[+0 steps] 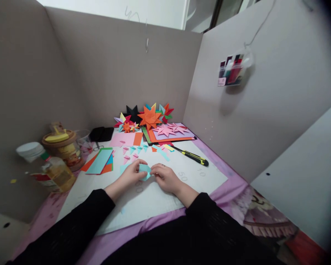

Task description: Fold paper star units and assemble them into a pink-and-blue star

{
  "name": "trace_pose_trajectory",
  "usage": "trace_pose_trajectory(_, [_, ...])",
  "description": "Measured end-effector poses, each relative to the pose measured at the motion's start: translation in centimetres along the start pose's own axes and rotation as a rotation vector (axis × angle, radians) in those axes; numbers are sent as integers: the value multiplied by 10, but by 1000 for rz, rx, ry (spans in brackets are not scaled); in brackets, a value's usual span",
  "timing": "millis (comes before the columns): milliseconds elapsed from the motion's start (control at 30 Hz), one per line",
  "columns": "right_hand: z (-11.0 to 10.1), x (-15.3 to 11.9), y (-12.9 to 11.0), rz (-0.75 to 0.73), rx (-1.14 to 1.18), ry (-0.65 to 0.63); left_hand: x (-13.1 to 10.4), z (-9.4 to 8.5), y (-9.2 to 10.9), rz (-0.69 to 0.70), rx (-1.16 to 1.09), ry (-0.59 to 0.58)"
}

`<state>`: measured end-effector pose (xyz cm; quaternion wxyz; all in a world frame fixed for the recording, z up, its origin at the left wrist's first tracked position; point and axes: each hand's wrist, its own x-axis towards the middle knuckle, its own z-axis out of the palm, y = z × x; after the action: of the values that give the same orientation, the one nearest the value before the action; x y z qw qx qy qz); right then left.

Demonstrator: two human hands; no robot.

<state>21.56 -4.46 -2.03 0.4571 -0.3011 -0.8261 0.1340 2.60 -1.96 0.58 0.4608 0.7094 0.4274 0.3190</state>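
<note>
Turquoise paper (144, 172) in both hands (132, 171) (165, 179), well inside the board's (154, 200) edges.

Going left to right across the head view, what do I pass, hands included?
Bottle of amber liquid → fanned colored sheets → left hand → folded light-blue paper → right hand → yellow-and-black cutter → packet hanging on the wall.

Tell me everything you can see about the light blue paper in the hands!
The paper is small, light blue and looks thin, with straight, angled edges. The left hand holds its left side and the right hand its right edge, over the white board. Hands hide parts, so I can't tell its full shape.
</note>
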Motion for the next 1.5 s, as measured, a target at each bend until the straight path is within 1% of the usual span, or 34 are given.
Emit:
trace_pose_trajectory(133, [1, 1, 1, 6, -11, 45, -2, 1, 2, -45, -80, -55])
trace_pose_trajectory(233, [1, 2, 2, 34, 18, 84, -4, 2, 4, -59, -81, -88])
trace_pose_trajectory(300, [1, 2, 2, 64, 47, 108, -4, 2, 5, -45, -62, -93])
trace_pose_trajectory(400, [-1, 1, 2, 109, 56, 130, -4, 0, 9, 17, -26, -42])
trace_pose_trajectory(467, [-1, 1, 3, 139, 39, 125, -5, -2, 11, 90, 23, 10])
trace_pose_trajectory(600, [0, 0, 3, 183, 3, 130, -9, -3, 11, 271, 241, 78])
trace_pose_trajectory(733, [0, -1, 2, 203, 1, 156, -10, -1, 6, 332, 372, 130])
trace_pose_trajectory(867, [1, -1, 1, 162, -26, 159, -9, 0, 2, 369, 444, 141])
trace_pose_trajectory(1033, [2, -1, 0, 17, -116, 139, -8, -1, -1, 397, 517, 149])
trace_pose_trajectory(1100, [4, 0, 0, -19, -136, 140, -8, -1, -1, 417, 563, 156])
trace_pose_trajectory(1233, [7, 1, -1, -38, -194, 126, -9, -1, 0, 481, 669, 155])
trace_pose_trajectory(1367, [10, 3, -6, -84, -314, 100, -12, 1, 4, 552, 783, 146])
trace_pose_trajectory(1500, [8, 6, -11, -64, -378, 134, -13, 0, 11, 592, 864, 145])
